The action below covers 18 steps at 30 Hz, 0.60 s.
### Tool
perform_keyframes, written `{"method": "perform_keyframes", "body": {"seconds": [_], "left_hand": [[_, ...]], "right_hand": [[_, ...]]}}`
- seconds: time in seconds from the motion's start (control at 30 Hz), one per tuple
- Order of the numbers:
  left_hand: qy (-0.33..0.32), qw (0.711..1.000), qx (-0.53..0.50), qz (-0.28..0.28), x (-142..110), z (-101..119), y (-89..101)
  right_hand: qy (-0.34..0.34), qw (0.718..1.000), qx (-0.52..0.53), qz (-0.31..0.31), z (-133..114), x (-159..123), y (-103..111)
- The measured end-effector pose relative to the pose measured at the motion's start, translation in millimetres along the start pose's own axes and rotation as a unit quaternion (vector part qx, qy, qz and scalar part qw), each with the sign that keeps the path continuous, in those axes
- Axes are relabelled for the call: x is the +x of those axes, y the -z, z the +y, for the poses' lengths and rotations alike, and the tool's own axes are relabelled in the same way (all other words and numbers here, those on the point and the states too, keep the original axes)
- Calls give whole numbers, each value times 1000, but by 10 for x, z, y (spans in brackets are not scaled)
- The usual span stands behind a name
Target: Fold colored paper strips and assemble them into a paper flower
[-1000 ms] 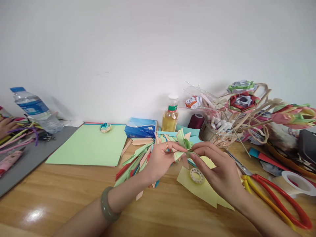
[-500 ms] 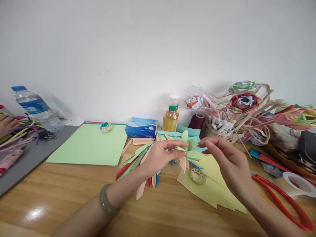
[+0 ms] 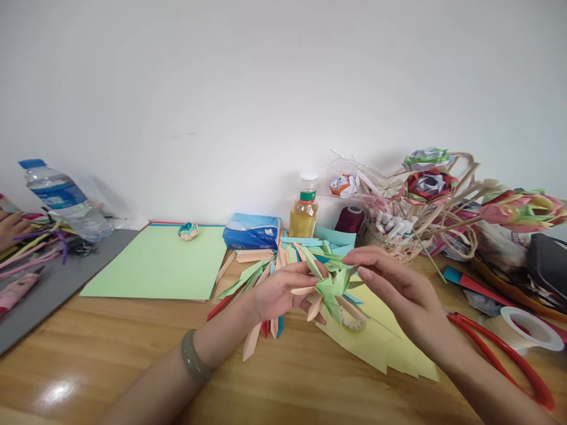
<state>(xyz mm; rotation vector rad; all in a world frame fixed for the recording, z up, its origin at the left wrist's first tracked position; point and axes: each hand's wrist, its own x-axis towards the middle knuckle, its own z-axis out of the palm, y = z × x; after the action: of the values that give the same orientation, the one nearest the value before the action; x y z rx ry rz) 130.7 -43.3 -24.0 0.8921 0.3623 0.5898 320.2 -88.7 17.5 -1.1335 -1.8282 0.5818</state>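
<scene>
My left hand [image 3: 283,290] is closed round a bundle of folded paper strips [image 3: 330,288], green, peach and blue, which fan out above the wooden table [image 3: 133,348]. My right hand [image 3: 398,289] pinches the green tips of that bundle from the right, fingers pressed together. Beneath the hands lie a yellow paper sheet [image 3: 381,345] and a small tape ring [image 3: 354,321]. More loose strips [image 3: 248,283] lie spread under my left wrist, which wears a grey-green bangle [image 3: 192,361].
A green sheet [image 3: 163,260], tissue pack [image 3: 251,231], oil bottle [image 3: 304,206] and maroon thread spool [image 3: 349,218] stand behind. Paper flowers in a basket [image 3: 425,195], red-handled scissors [image 3: 500,360] and a tape roll [image 3: 529,327] crowd the right. Far left: water bottle [image 3: 62,198], another person's hand [image 3: 11,227].
The paper bundle has been turned and lowered, its tips now pointing down and right. My right hand moved in from just beside it and pinches its green tips.
</scene>
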Motion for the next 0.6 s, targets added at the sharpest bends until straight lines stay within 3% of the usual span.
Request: {"method": "perform_keyframes", "body": {"seconds": [0.17, 0.37, 0.47, 0.6], "left_hand": [[23, 1000, -17, 10, 8, 4, -1], [81, 993, -54, 67, 46, -25, -72], [132, 982, -92, 98, 69, -86, -109], [139, 977, -109, 122, 87, -135, -126]], "right_hand": [[-6, 997, 18, -76, -63, 12, -21], [61, 988, 27, -142, -48, 2, -24], [78, 987, 24, -135, -27, -13, -44], [103, 990, 1, -92, -21, -30, -81]]}}
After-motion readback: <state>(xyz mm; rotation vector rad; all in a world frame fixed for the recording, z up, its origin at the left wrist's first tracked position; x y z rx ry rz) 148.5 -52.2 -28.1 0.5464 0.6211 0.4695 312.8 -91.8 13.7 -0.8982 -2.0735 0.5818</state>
